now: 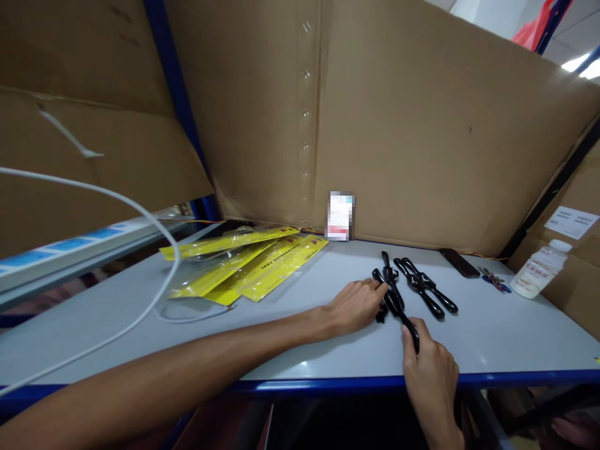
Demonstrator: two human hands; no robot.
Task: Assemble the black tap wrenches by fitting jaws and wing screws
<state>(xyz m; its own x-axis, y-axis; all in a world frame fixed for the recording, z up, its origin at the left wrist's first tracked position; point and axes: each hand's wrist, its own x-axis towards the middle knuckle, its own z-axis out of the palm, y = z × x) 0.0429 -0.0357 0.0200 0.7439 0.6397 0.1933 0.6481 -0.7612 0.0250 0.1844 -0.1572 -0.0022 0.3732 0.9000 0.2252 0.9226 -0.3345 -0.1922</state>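
Observation:
A black spokeshave (409, 325) lies slantwise over the table's front half, between my hands. My right hand (431, 369) is closed round its near handle. At its far handle and middle, my left hand (359, 305) has its fingers curled in and pressed together against the tool, partly hiding it. Just beyond, and partly covered by it, lies another black spokeshave (388, 269). Two more spokeshaves, a nearer one (416, 284) and a farther one (435, 292), rest side by side to the right. A small black piece (381, 314) shows under my left fingertips, too unclear to name.
Yellow-backed clear plastic packages (276, 265) are heaped at the left of the grey table (300, 356). A white cable (175, 244) loops in front. Toward the right are a dark phone (459, 262), keys (494, 281) and a white bottle (539, 270). Cardboard (398, 125) walls the back.

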